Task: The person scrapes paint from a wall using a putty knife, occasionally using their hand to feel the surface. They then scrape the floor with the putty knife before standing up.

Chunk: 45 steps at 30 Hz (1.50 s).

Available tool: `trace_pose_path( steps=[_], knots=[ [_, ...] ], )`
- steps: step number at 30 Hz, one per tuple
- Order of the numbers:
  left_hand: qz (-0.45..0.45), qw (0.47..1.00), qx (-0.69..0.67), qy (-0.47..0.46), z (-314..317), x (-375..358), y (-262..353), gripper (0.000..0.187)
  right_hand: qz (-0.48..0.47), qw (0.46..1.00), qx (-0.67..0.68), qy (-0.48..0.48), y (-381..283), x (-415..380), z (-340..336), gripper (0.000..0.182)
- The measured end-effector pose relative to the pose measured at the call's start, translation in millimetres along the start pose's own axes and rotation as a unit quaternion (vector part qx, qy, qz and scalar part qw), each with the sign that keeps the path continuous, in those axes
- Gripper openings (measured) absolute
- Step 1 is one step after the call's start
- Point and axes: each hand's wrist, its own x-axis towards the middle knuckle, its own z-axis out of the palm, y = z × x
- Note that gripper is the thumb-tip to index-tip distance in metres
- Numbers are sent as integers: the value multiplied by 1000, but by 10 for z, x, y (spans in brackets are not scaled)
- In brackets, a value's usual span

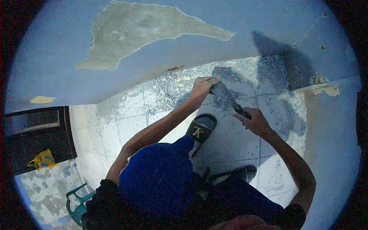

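Note:
A scraper (223,94) with a broad greyish blade and a dark handle is held over the tiled floor, slanting down to the right. My right hand (254,121) is closed around its handle. At the blade's upper left end, my left hand (204,89) grips it between thumb and fingers. Bits of paint flakes (168,94) lie scattered on the floor beneath and along the wall's foot. The blue wall (153,61) has a large bare grey patch (134,30) above my hands.
My sandalled feet, one in a dark sandal (201,130), are below the hands. A green plastic chair (79,205) stands at lower left, near a yellow bag (43,159) and a dark door (34,142). Another wall (333,126) rises at the right.

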Motion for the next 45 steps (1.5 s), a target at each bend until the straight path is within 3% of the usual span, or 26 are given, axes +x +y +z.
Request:
trace_pose_path(
  steps=[12,27,30,32,33,35,36,38,41,44,45],
  knots=[
    [-2,1000,22,-12,-46,31,-59,30,-30,999,-14,18,79,15,38,39],
    [-5,1000,10,5,-52,36,-64,29,32,998,55,-23,-23,5,6,35],
    [127,972,190,47,-252,294,-14,28,7,992,121,23,-118,111,-8,34],
    [113,982,111,104,-234,337,284,28,-74,985,132,81,-251,286,37,34],
    [140,982,58,109,-189,323,411,25,-117,977,138,114,-339,368,106,34],
    [199,972,-48,113,-84,364,637,30,-42,958,253,127,-556,442,273,35],
    [223,969,-31,105,-53,419,677,28,-7,940,313,133,-641,514,361,35],
    [257,961,0,98,-56,446,654,26,-42,903,348,247,-686,693,610,38],
    [216,975,-51,3,79,543,622,30,-64,833,424,349,-688,1069,933,41],
    [233,963,130,-45,151,676,631,38,-72,771,502,384,-798,1220,1007,42],
    [159,981,93,-65,219,689,673,40,-76,757,512,399,-816,1269,984,42]
  ],
)
